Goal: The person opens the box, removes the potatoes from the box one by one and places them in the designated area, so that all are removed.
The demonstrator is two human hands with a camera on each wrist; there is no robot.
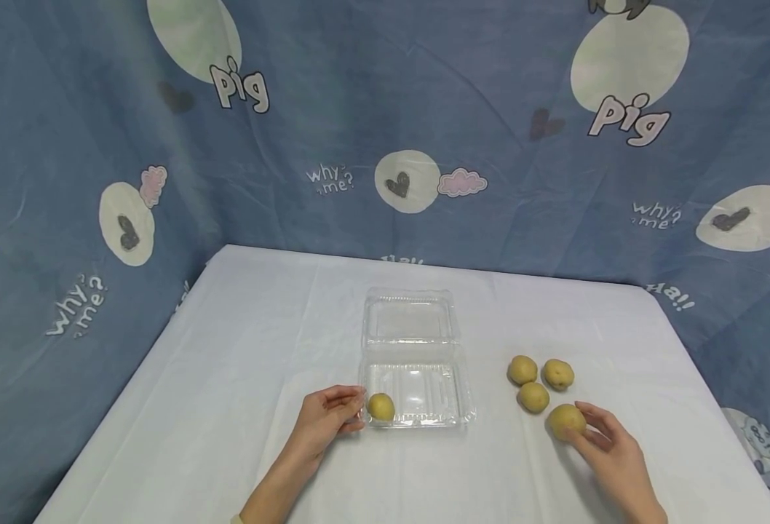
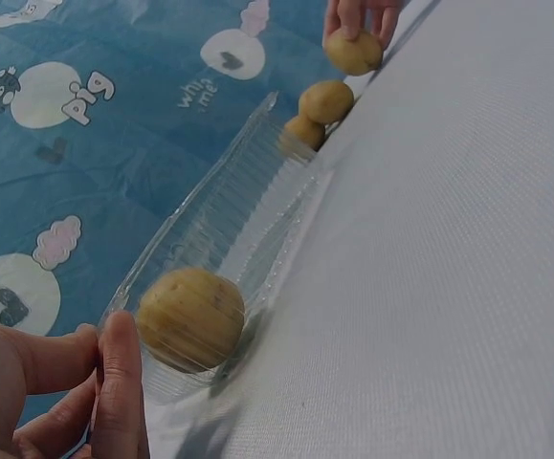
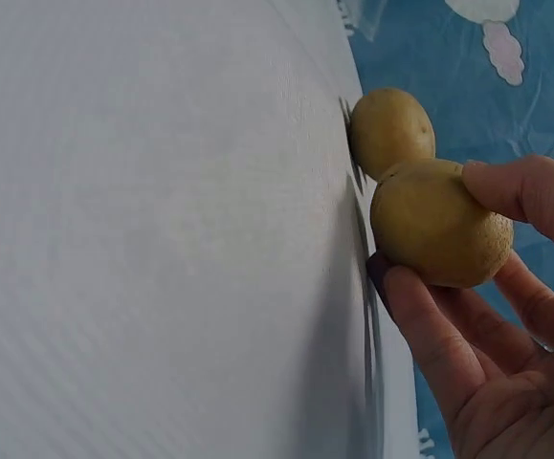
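A clear plastic clamshell box (image 1: 418, 375) lies with its lid (image 1: 411, 320) folded back on the white table. One potato (image 1: 381, 407) sits in the near left corner of its base, and shows through the wall as a potato (image 2: 190, 320) in the left wrist view. My left hand (image 1: 329, 418) pinches the box's left rim between thumb and fingers (image 2: 121, 382). To the right, my right hand (image 1: 610, 455) grips another potato (image 1: 566, 422), thumb on one side and fingers on the other; in the right wrist view this potato (image 3: 439, 222) overlaps one behind it.
Several loose potatoes (image 1: 533, 397) lie close together on the table, between the box and my right hand. A white cloth (image 1: 241, 349) covers the table. Blue printed fabric (image 1: 293, 131) hangs behind it and along both sides.
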